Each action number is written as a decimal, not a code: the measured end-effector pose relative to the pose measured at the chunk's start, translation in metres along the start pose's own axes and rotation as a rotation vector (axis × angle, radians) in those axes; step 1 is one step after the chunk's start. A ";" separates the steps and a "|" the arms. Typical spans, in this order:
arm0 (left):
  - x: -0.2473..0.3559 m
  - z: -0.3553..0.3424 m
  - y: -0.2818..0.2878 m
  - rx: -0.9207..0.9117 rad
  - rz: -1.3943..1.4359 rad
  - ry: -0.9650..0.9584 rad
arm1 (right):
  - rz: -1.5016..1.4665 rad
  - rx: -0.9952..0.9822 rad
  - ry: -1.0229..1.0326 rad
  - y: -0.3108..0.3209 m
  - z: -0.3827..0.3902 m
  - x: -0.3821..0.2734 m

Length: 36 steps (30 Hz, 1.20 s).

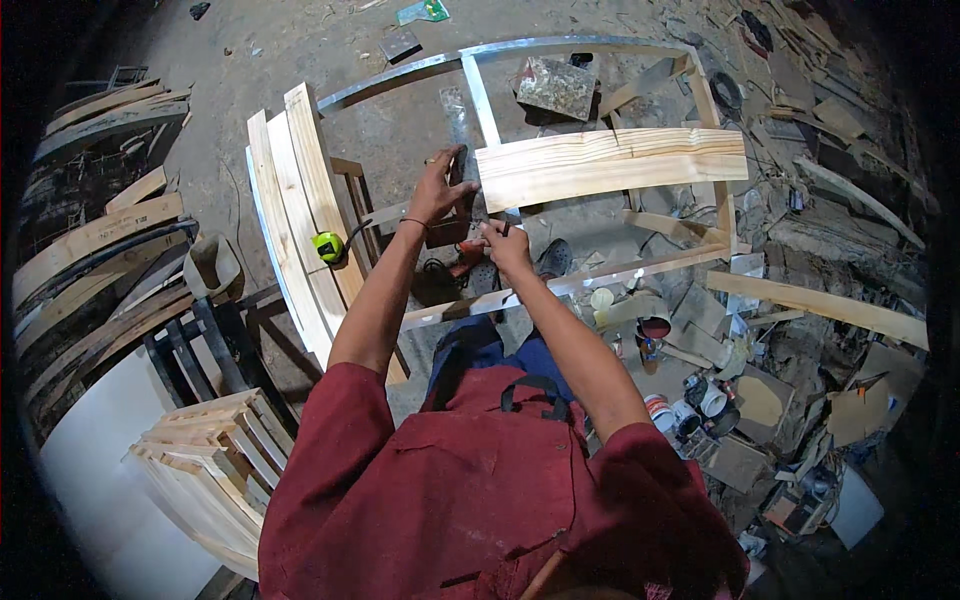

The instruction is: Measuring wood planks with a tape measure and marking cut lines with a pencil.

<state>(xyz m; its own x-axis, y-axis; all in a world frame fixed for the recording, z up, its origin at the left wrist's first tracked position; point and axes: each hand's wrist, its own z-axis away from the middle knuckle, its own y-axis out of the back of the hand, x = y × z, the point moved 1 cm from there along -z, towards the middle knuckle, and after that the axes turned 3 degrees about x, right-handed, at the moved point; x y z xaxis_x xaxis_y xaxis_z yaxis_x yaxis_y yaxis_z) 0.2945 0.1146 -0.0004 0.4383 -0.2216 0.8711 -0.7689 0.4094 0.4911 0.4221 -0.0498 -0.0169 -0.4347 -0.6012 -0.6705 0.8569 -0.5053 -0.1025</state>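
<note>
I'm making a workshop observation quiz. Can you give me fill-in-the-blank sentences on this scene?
1. The left hand presses on the end of a pale wooden ____ lying across the metal frame.
2. The tape measure on the stacked planks is ____ in colour.
3. The person's shirt is ____.

Missing words: board; yellow-green; red

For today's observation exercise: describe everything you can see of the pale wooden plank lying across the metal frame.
The pale wooden plank is long, flat and light, with darker brown grain streaks running lengthwise. It lies roughly level across the grey metal frame, spanning from its middle bar to its right side. The left hand rests at its left end; the right hand is just below, apart from it.
</note>
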 end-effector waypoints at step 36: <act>0.002 0.002 -0.006 -0.007 -0.006 0.085 | 0.886 -0.015 1.093 0.002 -0.013 -0.129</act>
<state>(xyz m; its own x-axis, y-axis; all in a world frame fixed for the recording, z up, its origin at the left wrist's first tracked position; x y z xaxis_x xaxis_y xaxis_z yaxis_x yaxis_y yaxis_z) 0.2995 0.1100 -0.0018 0.4806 -0.1484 0.8643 -0.7634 0.4143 0.4956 0.4831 0.0351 0.0598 0.6692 0.0699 -0.7398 0.7352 -0.2069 0.6455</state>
